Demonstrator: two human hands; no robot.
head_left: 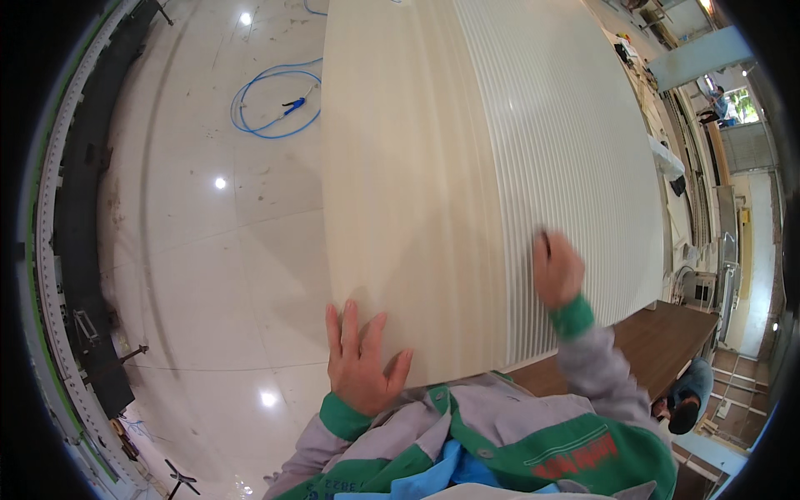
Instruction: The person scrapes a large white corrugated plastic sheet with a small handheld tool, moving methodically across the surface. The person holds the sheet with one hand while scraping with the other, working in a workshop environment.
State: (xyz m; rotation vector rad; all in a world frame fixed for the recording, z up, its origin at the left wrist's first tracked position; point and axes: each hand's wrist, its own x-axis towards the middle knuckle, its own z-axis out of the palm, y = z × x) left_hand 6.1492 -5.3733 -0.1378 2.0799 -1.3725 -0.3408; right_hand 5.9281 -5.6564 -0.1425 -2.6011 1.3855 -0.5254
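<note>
A large panel spans the middle of the view, with a smooth, pale cream section (408, 125) on the left and a whitish, finely ribbed section (567, 125) on the right. My left hand (364, 358) rests with fingers spread on the near left edge of the smooth section. Over the ribbed section, close to its border with the smooth one, my right hand (558, 268) is closed. Something small and dark shows at its fingertips, too little visible to name. Both sleeves are grey with green cuffs.
A coiled blue air hose (237, 104) with a blue blow gun (293, 106) lies on the tiled floor (208, 292) at left. A long dark machine beam (79, 208) runs along the far left. Right of me stands a brown tabletop (650, 342); another person (692, 396) is beside it.
</note>
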